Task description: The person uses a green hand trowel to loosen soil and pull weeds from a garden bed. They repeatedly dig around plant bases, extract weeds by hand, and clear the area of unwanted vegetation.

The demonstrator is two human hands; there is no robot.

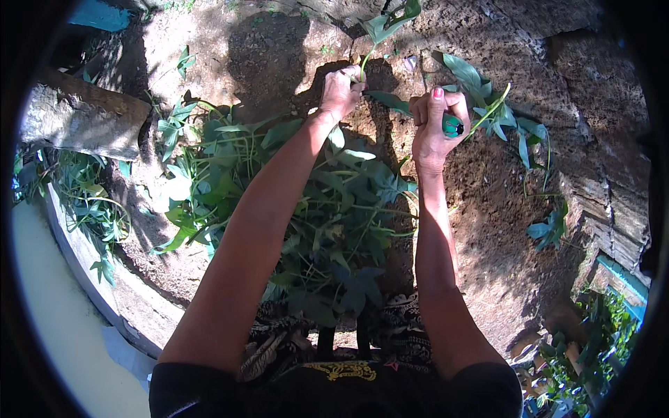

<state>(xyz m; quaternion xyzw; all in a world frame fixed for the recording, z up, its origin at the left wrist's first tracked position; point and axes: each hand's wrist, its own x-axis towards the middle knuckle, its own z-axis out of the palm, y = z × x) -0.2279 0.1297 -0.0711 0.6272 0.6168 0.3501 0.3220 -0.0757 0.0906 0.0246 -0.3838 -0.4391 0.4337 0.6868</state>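
My left hand [343, 93] is closed around the stalk of a green lobed leaf [380, 27], which stands up beyond my fingers. To its right, my right hand [438, 123] grips a tool with a green handle [452, 126]; its working end is hidden. A cut-looking leafy stem [490, 111] runs beside that hand, and I cannot tell whether my fingers hold it too. One long leaf [389, 101] reaches between the two hands. Below my forearms lies a large heap of leafy green cuttings [334, 219], spread from my lap over the ground.
Bare soil [486, 224] surrounds the heap. Stone or rough block edging [575, 115] rises at right, with a loose leaf [549, 230] before it. A log-like block [83, 115] lies at left, near more cuttings [99, 204] along a curved concrete edge [130, 303].
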